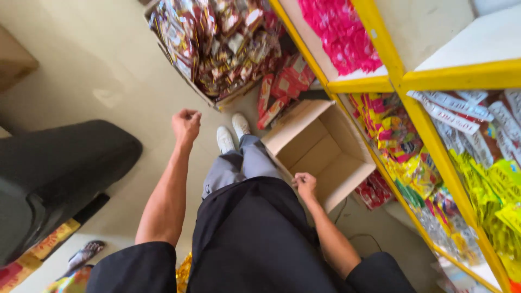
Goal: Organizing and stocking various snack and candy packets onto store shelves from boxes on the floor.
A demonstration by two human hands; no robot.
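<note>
Head view looks straight down on a person who stands on a pale floor (103, 65) in a small shop. Left hand (186, 123) is raised in front of the body, with the arm stretched out, and its fingers are curled into a loose fist; I cannot see anything inside it. Right hand (305, 185) is lower, just beside the near edge of an open cardboard box (320, 152), with the fingers bent and narrow; whether it touches the flap I cannot tell. The box stands on the floor at the person's right side, its flaps open, and the inside shows only bare cardboard. White shoes (232, 133) are just left of the box. Beyond the shoes there is a larger carton full of red and brown snack packets (222, 43) (some red packets (282, 87) lie beside it on the floor). A yellow shelf (434, 146) at the right carries pink, yellow and green packets. A dark rounded object (54, 173) is at the left.
</note>
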